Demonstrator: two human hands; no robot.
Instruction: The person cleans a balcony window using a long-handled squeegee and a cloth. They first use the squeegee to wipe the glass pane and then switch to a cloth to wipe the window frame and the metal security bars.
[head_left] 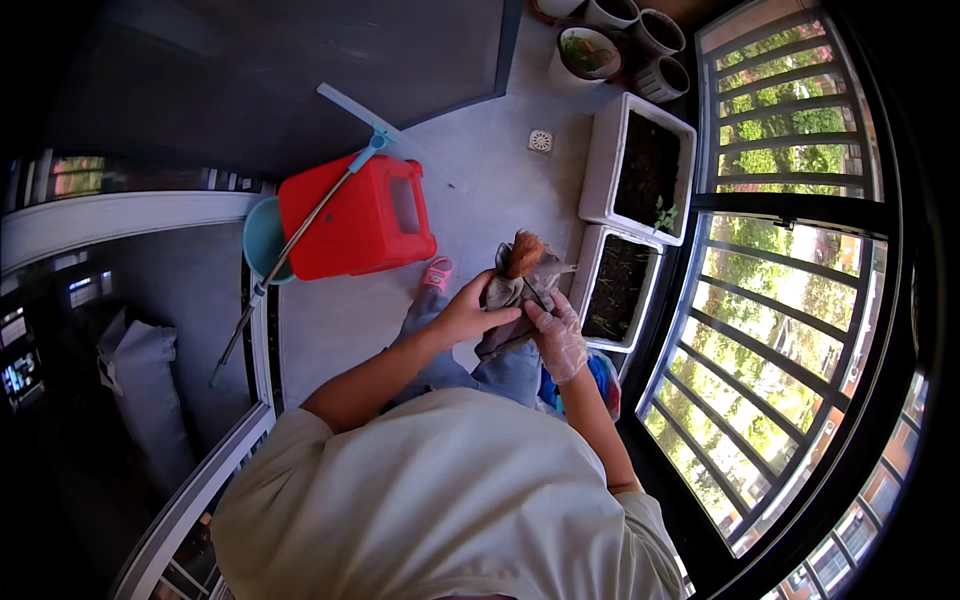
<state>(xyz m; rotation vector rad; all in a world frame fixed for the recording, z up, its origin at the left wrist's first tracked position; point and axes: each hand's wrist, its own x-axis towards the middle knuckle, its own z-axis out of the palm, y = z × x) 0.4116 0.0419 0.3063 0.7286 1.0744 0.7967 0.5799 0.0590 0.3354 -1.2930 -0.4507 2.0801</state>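
Note:
In front of my body I hold a crumpled grey cloth-like bundle (506,292) with both hands. A rough brown piece (524,254) sticks out of its top; its kind cannot be made out. My left hand (466,314), bare, is closed around the bundle's left side, with the thumb across the front. On the other side, my right hand (562,346) wears a clear plastic glove, its fingers pinched at the bundle. A thin dark strip (534,294) runs along the bundle by the right fingertips. The fingers partly hide the bundle.
Two white planter boxes (588,170) with dark soil and small green plants stand to the right, beside barred windows (780,290). Several pots (584,62) are at the back. A red jug (340,222), teal bucket (262,238) and long-handled squeegee (318,207) stand left. A floor drain (540,140) lies ahead.

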